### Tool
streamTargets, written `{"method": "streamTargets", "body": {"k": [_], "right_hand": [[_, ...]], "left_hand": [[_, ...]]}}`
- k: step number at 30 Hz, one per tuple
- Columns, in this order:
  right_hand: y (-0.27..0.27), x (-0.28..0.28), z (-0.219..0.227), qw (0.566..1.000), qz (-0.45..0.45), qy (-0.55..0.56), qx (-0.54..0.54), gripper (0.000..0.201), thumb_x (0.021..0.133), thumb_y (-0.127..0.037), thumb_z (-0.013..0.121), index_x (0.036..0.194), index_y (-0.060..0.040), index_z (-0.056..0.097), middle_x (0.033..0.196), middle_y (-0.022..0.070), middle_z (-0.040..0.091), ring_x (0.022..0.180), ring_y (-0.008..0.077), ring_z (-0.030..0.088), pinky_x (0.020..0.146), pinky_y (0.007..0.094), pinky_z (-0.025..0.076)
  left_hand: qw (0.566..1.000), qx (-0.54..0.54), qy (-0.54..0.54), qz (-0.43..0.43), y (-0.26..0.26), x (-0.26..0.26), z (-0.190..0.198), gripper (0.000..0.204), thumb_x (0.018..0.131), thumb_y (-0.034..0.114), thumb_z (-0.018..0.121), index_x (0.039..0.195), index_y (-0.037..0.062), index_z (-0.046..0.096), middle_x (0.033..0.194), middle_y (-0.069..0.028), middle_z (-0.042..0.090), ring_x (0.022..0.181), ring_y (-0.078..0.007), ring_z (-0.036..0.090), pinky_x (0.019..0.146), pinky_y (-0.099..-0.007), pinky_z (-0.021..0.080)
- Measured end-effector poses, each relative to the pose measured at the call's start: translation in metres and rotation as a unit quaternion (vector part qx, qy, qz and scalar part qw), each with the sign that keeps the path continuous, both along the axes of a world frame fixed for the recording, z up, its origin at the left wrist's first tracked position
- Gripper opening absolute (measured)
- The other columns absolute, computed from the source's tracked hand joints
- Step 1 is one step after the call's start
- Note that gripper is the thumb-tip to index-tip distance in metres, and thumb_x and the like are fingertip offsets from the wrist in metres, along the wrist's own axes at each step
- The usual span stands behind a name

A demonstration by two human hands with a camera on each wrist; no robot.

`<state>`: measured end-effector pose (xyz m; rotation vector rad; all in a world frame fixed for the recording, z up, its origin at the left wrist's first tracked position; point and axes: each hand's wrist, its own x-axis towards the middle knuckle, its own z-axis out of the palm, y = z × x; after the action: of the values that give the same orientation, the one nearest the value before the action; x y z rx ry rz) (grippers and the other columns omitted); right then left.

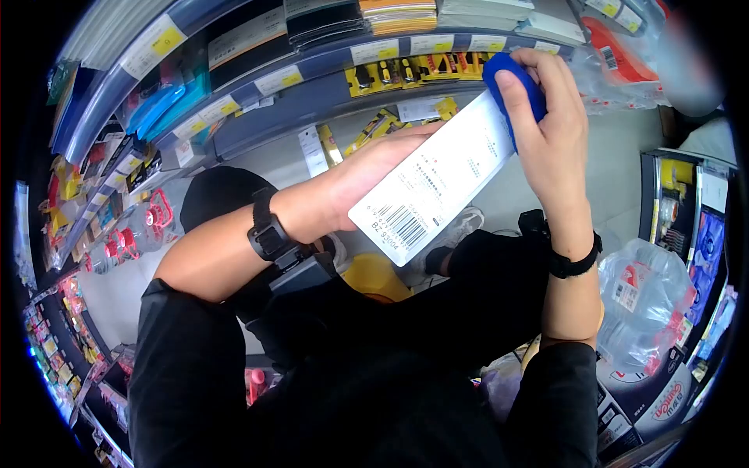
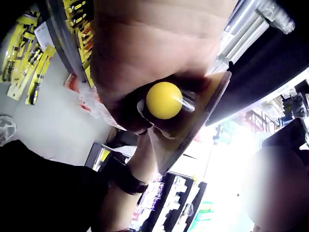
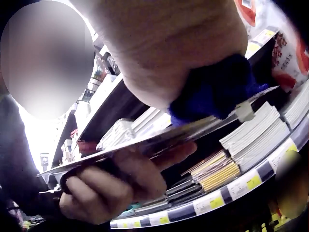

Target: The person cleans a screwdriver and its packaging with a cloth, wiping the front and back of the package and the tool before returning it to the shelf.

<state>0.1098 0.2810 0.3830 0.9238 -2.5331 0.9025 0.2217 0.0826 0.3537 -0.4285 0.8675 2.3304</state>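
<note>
My left hand [image 1: 355, 183] holds a flat white package [image 1: 437, 179] from underneath, its printed side with a barcode facing up. In the right wrist view the left hand's fingers [image 3: 101, 188] curl against the package's underside. A round yellow ball [image 2: 164, 100] shows in the left wrist view, beside a clear shiny piece, between the palm and the package. My right hand [image 1: 554, 144] grips a blue cloth [image 1: 533, 97], thumb on top, at the package's far right end. In the right wrist view the cloth lies against the package's face, partly covered by that hand.
A shelf of stacked notebooks [image 1: 398, 17] with price labels runs across the front. Yellow-carded packs [image 1: 374, 129] lie on the floor below it. Large clear bottles [image 1: 636, 300] and a box [image 1: 663, 398] stand at right. Something yellow [image 1: 374, 277] sits between the person's legs.
</note>
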Motion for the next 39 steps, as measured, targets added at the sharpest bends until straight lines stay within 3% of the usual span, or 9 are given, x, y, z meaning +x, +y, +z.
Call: {"method": "streamTargets", "body": {"k": [9, 11, 14, 17, 21, 25, 26, 33, 39], "right_hand": [[-0.039, 0.076, 0.001, 0.989, 0.120, -0.075, -0.050, 0.030, 0.088, -0.020, 0.077, 0.110, -0.0058, 0.062, 0.098, 0.0141, 0.063, 0.085, 0.0352, 0.067, 0.069, 0.0381, 0.054], [-0.044, 0.105, 0.009, 0.978, 0.185, -0.086, -0.041, 0.035, 0.082, -0.020, 0.082, 0.109, -0.0077, 0.064, 0.100, 0.0111, 0.061, 0.082, 0.0330, 0.066, 0.065, 0.0386, 0.054], [-0.042, 0.121, 0.007, 0.974, 0.209, -0.080, -0.025, 0.034, 0.080, -0.022, 0.082, 0.106, -0.0083, 0.064, 0.098, 0.0098, 0.057, 0.078, 0.0278, 0.065, 0.061, 0.0361, 0.053], [-0.042, 0.109, 0.000, 0.982, 0.184, -0.026, -0.032, 0.030, 0.079, -0.026, 0.079, 0.098, -0.0107, 0.062, 0.092, 0.0060, 0.054, 0.075, 0.0223, 0.062, 0.057, 0.0349, 0.052], [-0.036, 0.088, -0.001, 0.986, 0.155, -0.033, -0.047, 0.029, 0.085, -0.017, 0.080, 0.107, -0.0057, 0.064, 0.096, 0.0111, 0.060, 0.076, 0.0327, 0.065, 0.065, 0.0382, 0.054], [-0.023, 0.041, -0.019, 0.995, 0.041, 0.064, -0.058, 0.027, 0.090, -0.028, 0.076, 0.105, -0.0101, 0.064, 0.100, 0.0078, 0.065, 0.084, 0.0290, 0.069, 0.066, 0.0368, 0.056], [-0.017, 0.031, -0.018, 0.996, 0.013, 0.082, -0.036, 0.026, 0.091, -0.029, 0.075, 0.104, -0.0099, 0.064, 0.102, 0.0082, 0.067, 0.086, 0.0299, 0.070, 0.068, 0.0366, 0.057], [0.020, -0.021, -0.013, 0.994, -0.092, -0.040, -0.038, 0.039, 0.100, -0.037, 0.070, 0.117, -0.0025, 0.066, 0.098, 0.0127, 0.073, 0.091, 0.0187, 0.069, 0.080, 0.0317, 0.054], [-0.006, 0.043, 0.017, 0.979, 0.072, 0.015, -0.192, 0.029, 0.090, -0.018, 0.079, 0.111, -0.0027, 0.065, 0.097, 0.0076, 0.067, 0.085, 0.0193, 0.065, 0.077, 0.0295, 0.053]], "left_hand": [[0.997, 0.061, -0.004, 0.040, -0.007, 0.002, -0.016, 0.034, 0.107, 0.028, 0.054, 0.126, 0.0006, 0.063, 0.106, -0.0093, 0.073, 0.089, -0.0149, 0.074, 0.075, -0.0283, 0.062], [0.974, -0.147, 0.175, -0.005, -0.015, 0.006, -0.011, 0.040, 0.104, 0.026, 0.059, 0.137, 0.0040, 0.056, 0.120, -0.0093, 0.068, 0.106, -0.0173, 0.068, 0.090, -0.0322, 0.057], [0.975, -0.165, 0.070, -0.127, -0.024, -0.003, -0.002, 0.058, 0.100, 0.024, 0.067, 0.150, 0.0095, 0.043, 0.140, -0.0105, 0.058, 0.127, -0.0204, 0.057, 0.110, -0.0376, 0.046], [0.932, -0.262, 0.234, -0.085, -0.021, 0.016, 0.003, 0.048, 0.100, 0.025, 0.068, 0.141, 0.0070, 0.053, 0.129, -0.0095, 0.064, 0.116, -0.0189, 0.064, 0.101, -0.0355, 0.053], [0.996, 0.041, -0.041, 0.070, 0.004, 0.006, -0.018, 0.036, 0.106, 0.030, 0.059, 0.125, -0.0008, 0.063, 0.108, -0.0106, 0.072, 0.091, -0.0169, 0.073, 0.080, -0.0314, 0.064], [0.999, 0.036, -0.011, 0.004, -0.004, -0.002, -0.023, 0.047, 0.110, 0.035, 0.050, 0.145, 0.0037, 0.050, 0.132, -0.0156, 0.067, 0.108, -0.0226, 0.074, 0.091, -0.0354, 0.063], [0.984, 0.178, 0.028, -0.009, -0.006, 0.000, -0.038, 0.047, 0.110, 0.031, 0.050, 0.147, 0.0027, 0.050, 0.131, -0.0145, 0.068, 0.108, -0.0200, 0.074, 0.090, -0.0339, 0.063], [0.993, 0.111, -0.024, -0.015, -0.003, -0.005, -0.034, 0.046, 0.110, 0.028, 0.049, 0.148, 0.0034, 0.048, 0.126, -0.0114, 0.070, 0.100, -0.0158, 0.075, 0.079, -0.0272, 0.064], [0.995, 0.078, 0.040, 0.042, -0.008, -0.014, -0.028, 0.046, 0.112, 0.030, 0.042, 0.148, 0.0033, 0.047, 0.120, -0.0089, 0.070, 0.101, -0.0144, 0.073, 0.083, -0.0299, 0.063]]}}
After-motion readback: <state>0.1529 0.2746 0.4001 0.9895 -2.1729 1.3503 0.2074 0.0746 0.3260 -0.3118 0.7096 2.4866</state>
